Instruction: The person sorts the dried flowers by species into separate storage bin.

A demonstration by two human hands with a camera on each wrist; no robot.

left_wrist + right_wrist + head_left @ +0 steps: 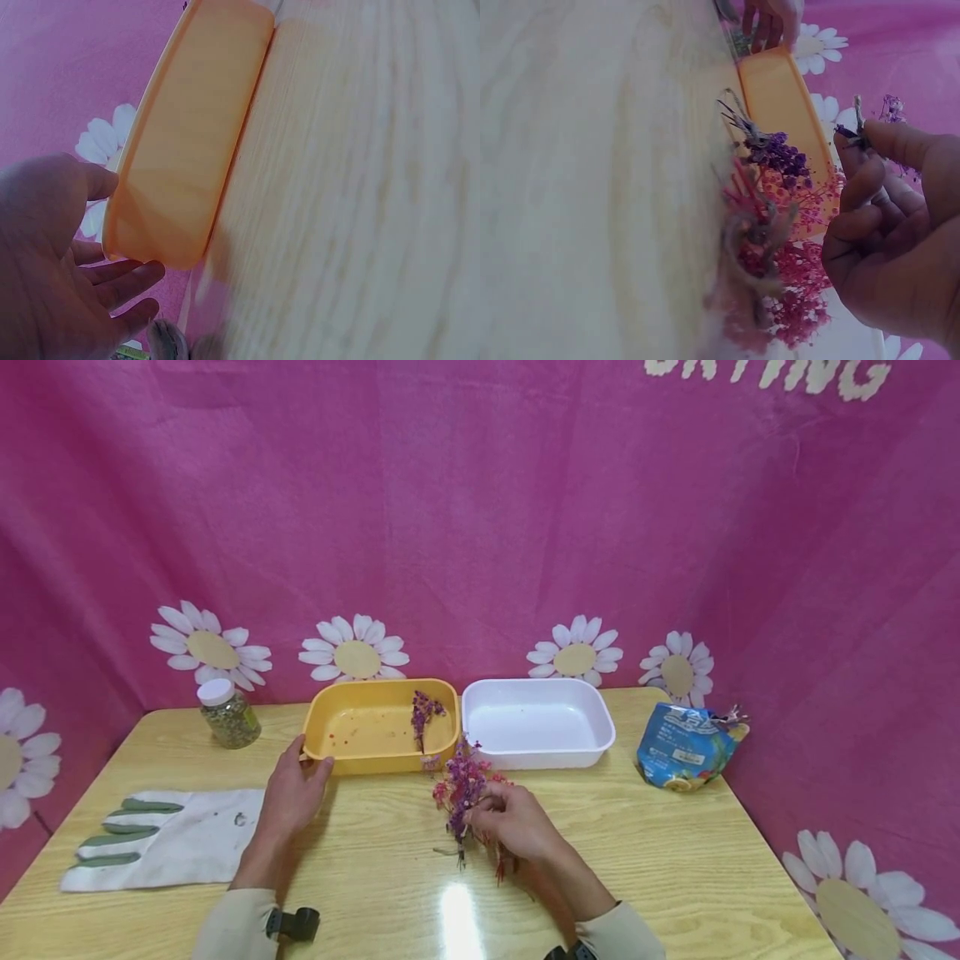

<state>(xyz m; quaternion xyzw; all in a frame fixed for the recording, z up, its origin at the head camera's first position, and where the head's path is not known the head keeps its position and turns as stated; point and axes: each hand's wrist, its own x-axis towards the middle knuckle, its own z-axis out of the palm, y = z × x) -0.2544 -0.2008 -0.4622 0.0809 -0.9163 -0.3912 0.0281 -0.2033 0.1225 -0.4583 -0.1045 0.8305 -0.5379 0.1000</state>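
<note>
At the near left corner of the yellow tub, my left hand holds the rim, thumb over the edge and fingers around the end wall, as the left wrist view shows. A purple dried-flower sprig lies inside that tub at its right end, among small loose bits. My right hand is over a pile of pink and purple dried flowers on the table. In the right wrist view its thumb and forefinger pinch the stem of a small purple dried-flower sprig. Other bunches lie beside it, tied with twine.
A white tub stands right of the yellow one. Farther right is a blue pouch with sprigs at its top. On the left are a lidded jar and a white and green glove. A pink curtain hangs behind the table.
</note>
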